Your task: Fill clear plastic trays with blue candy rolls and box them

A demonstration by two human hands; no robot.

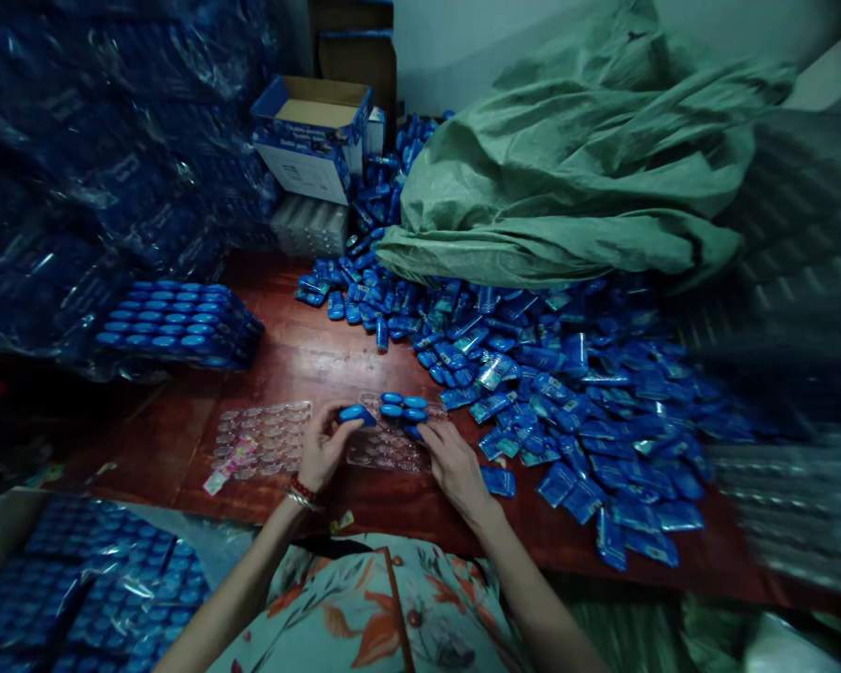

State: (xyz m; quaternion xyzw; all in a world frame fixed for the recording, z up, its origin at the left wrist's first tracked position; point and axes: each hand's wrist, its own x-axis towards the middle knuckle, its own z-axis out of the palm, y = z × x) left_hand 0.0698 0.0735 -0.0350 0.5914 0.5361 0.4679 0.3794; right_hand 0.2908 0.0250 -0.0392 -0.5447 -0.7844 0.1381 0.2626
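My left hand (324, 447) is closed on a small blue packet (357, 414), thumb in front, over the left part of a clear plastic tray (385, 455) with oval hollows. Several blue packets (403, 405) sit in two short rows in that tray's upper half. At the tray's right side, my right hand (451, 462) has its fingers closed on another blue packet, mostly hidden by the fingertips. A second clear tray (270, 432) lies to the left, with a small pink-and-white strip (231, 465) on its front corner.
A big heap of blue packets (533, 374) spreads over the right and back of the red-brown table (308, 346). A green sack (567, 187) lies on it. Stacked filled trays (175, 322) stand left, with an open box (312, 136) behind. Clear trays (791, 509) are piled right.
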